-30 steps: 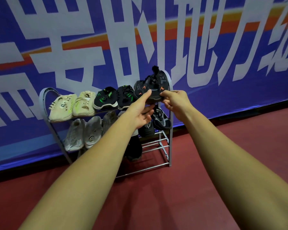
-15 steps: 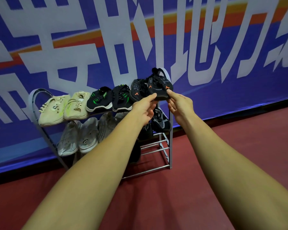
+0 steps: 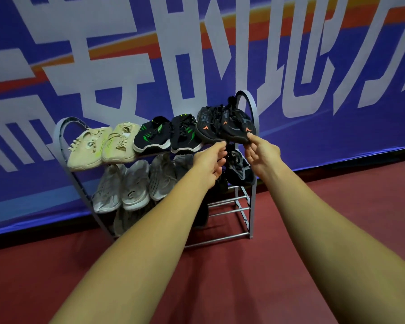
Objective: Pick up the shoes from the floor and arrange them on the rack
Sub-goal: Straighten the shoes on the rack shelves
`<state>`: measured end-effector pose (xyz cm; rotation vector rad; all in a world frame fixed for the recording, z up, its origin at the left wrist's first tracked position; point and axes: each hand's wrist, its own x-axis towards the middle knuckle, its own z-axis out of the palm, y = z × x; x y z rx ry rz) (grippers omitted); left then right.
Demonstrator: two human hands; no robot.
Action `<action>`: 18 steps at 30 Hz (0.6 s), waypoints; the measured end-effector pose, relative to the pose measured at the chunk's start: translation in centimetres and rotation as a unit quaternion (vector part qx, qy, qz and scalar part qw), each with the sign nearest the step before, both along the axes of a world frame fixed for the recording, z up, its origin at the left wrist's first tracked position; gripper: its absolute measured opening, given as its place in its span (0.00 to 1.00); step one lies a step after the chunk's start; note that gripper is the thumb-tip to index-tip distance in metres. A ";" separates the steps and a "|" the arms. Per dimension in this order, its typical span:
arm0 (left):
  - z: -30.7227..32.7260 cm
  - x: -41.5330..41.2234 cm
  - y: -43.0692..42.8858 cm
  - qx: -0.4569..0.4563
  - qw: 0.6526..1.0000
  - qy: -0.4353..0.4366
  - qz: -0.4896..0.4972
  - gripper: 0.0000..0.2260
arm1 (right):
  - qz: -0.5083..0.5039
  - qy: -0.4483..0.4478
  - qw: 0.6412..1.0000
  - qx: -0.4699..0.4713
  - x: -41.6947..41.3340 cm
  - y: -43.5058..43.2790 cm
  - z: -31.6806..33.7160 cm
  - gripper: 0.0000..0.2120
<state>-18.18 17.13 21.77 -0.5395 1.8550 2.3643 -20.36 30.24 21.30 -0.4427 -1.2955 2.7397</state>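
Black orange-marked shoes [image 3: 225,125] at the right end of the rack [image 3: 251,218]
Toes are touched by straight fingers of the left hand [image 3: 208,164] and the thumb of the right hand [image 3: 263,155]; nothing is gripped.

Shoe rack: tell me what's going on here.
A person's left hand and right hand touch the toes of the black shoes with orange marks at the right end of the rack, top shelf. A beige pair and a black-and-green pair already sit beside them; pale grey shoes sit below.
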 end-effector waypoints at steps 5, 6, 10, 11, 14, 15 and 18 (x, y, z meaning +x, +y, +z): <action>-1.0 1.1 -2.8 -0.075 0.997 0.027 -0.008 0.05 | 0.035 0.007 0.986 0.164 0.8 -0.3 -0.6 0.23; -1.4 1.4 -3.4 -0.098 0.995 0.036 -0.008 0.04 | 0.043 0.008 0.973 0.226 1.2 -0.2 -0.6 0.23; -2.8 3.4 -6.8 -0.211 0.975 0.075 -0.010 0.05 | 0.112 0.047 0.889 0.442 2.6 0.1 -0.9 0.29; -3.1 4.0 -8.0 -0.236 0.968 0.083 -0.014 0.05 | 0.147 0.058 0.862 0.483 2.9 -0.1 -1.2 0.29; -4.0 5.6 -11.8 -0.337 0.937 0.088 -0.021 0.04 | 0.243 0.082 0.748 0.612 4.0 -2.3 -2.3 0.24; -4.4 6.0 -13.2 -0.378 0.922 0.081 -0.021 0.05 | 0.257 0.089 0.707 0.652 4.3 -3.3 -2.8 0.22; -5.2 7.5 -17.1 -0.466 0.883 0.049 -0.023 0.07 | 0.284 0.107 0.647 0.700 5.1 -7.1 -4.1 0.22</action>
